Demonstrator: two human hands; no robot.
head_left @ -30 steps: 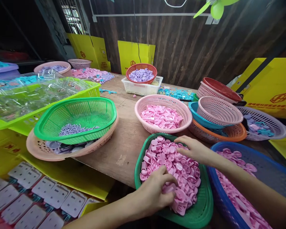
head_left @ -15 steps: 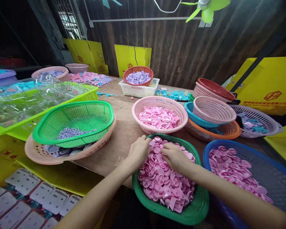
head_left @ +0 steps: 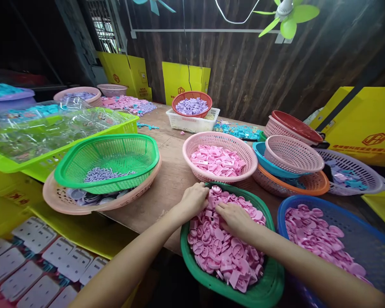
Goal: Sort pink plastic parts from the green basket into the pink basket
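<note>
A green basket (head_left: 188, 267) full of pink plastic pieces (head_left: 223, 252), many of them round discs, stands right in front of me. My left hand (head_left: 194, 200) is at its far left rim, fingers curled inward against the pieces. Over the middle of the heap is my right hand (head_left: 234, 217), its fingers bent down among the pieces. Both hands look closed, but their fingertips are hidden, so what they hold cannot be made out. Just behind, a pink basket (head_left: 188, 154) holds flat pink parts (head_left: 216, 160).
To the right, a blue basket (head_left: 368, 226) holds more pink discs. Stacked baskets (head_left: 295, 152) stand behind it. On the left are a bright green basket (head_left: 107, 137) on a peach one and a lime crate (head_left: 35, 171) of clear packs. White panels (head_left: 19, 278) lie below the wooden table (head_left: 170, 171).
The view has shifted slightly, so the scene sits a little further right and lower. My right hand's fingers have moved slightly among the pieces; my left hand stays at the rim.
</note>
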